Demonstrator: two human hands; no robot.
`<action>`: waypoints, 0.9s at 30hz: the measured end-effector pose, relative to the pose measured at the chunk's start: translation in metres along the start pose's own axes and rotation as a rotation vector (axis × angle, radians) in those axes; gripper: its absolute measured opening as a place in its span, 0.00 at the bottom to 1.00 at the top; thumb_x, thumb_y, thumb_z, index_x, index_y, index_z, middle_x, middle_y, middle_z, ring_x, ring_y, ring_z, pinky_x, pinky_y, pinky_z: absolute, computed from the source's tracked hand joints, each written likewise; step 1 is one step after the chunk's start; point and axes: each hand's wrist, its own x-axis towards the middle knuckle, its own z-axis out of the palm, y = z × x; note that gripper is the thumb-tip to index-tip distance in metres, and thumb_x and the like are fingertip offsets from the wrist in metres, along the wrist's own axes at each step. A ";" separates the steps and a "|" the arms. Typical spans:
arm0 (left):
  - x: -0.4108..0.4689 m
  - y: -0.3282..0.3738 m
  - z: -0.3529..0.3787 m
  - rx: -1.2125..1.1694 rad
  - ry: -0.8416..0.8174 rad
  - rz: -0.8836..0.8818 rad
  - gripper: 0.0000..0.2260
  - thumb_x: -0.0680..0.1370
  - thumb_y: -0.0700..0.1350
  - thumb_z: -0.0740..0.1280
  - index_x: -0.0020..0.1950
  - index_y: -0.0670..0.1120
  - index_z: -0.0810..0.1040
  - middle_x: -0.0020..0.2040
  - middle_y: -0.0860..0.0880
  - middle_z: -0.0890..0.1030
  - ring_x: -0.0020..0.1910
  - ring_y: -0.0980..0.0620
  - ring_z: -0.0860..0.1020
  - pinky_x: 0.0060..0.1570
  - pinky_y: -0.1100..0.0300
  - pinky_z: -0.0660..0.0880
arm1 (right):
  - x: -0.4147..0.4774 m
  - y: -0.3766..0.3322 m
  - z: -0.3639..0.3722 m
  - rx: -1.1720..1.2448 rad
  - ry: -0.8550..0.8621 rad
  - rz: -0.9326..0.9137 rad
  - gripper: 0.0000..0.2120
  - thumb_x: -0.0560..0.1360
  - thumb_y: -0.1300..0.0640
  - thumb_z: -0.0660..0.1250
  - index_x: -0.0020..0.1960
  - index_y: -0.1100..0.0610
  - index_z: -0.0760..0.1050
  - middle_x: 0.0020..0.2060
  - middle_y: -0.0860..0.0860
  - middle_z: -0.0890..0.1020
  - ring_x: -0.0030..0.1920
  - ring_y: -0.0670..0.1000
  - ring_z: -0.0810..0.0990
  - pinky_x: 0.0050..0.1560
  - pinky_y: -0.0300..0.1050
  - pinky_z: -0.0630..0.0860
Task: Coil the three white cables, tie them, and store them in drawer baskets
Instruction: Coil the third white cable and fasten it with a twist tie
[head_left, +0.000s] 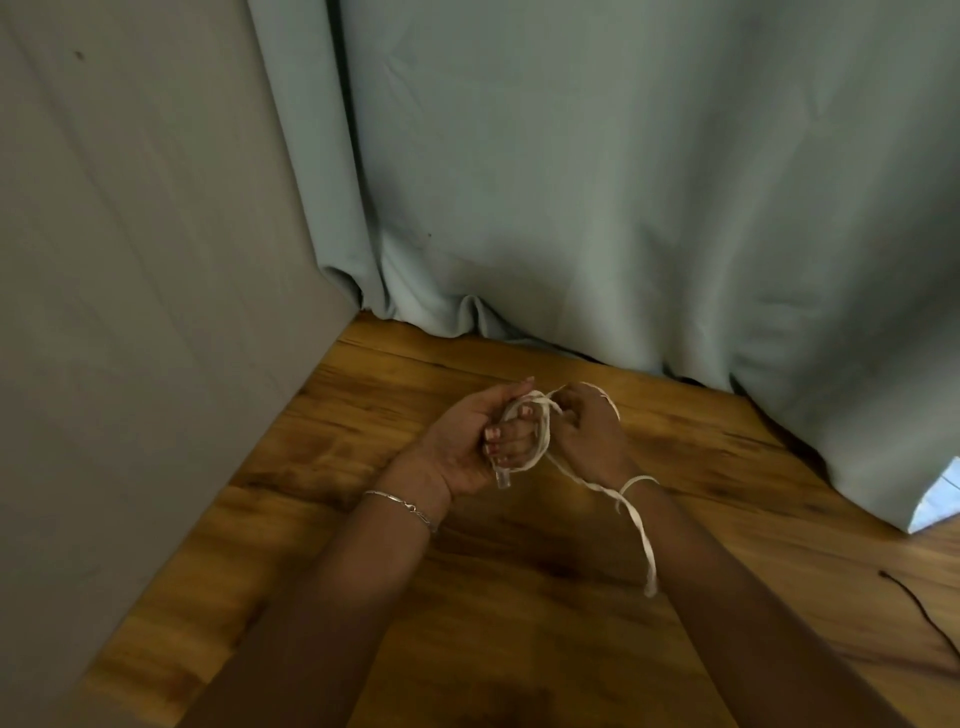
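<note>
The left grip and right grip both clutch the white cable over wood floor, near the curtain hem.

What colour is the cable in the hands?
White cable, gripped by the left hand; the head view shows it.

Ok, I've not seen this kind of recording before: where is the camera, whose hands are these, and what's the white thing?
No machine here. One camera sits on a person's head, looking down at their own hands. The left hand grips a small coil of white cable wound round its fingers; the right hand pinches the same cable, whose loose end hangs past the right wrist. Below is a wooden surface, with a thin dark cord at the right. Behind are a pale curtain and a grey panel.
</note>
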 end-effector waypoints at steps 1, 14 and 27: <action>0.000 -0.001 0.001 0.015 -0.006 -0.019 0.16 0.82 0.49 0.51 0.38 0.44 0.66 0.18 0.53 0.65 0.16 0.59 0.62 0.19 0.67 0.58 | 0.000 0.000 -0.003 -0.127 0.029 -0.054 0.14 0.69 0.46 0.63 0.35 0.55 0.79 0.35 0.52 0.79 0.39 0.52 0.76 0.41 0.47 0.72; 0.011 -0.001 0.014 -0.250 0.187 0.202 0.21 0.82 0.51 0.52 0.35 0.43 0.73 0.20 0.51 0.68 0.19 0.57 0.67 0.21 0.67 0.66 | -0.026 0.013 0.001 0.028 -0.281 -0.068 0.25 0.80 0.53 0.57 0.74 0.39 0.55 0.56 0.43 0.77 0.52 0.41 0.77 0.53 0.37 0.72; 0.022 0.012 -0.005 -0.263 0.552 0.333 0.14 0.81 0.51 0.57 0.46 0.43 0.76 0.29 0.52 0.80 0.28 0.59 0.75 0.37 0.64 0.71 | -0.073 0.021 0.036 -0.669 -0.714 -0.158 0.19 0.83 0.56 0.53 0.73 0.54 0.63 0.68 0.55 0.71 0.66 0.54 0.71 0.68 0.44 0.61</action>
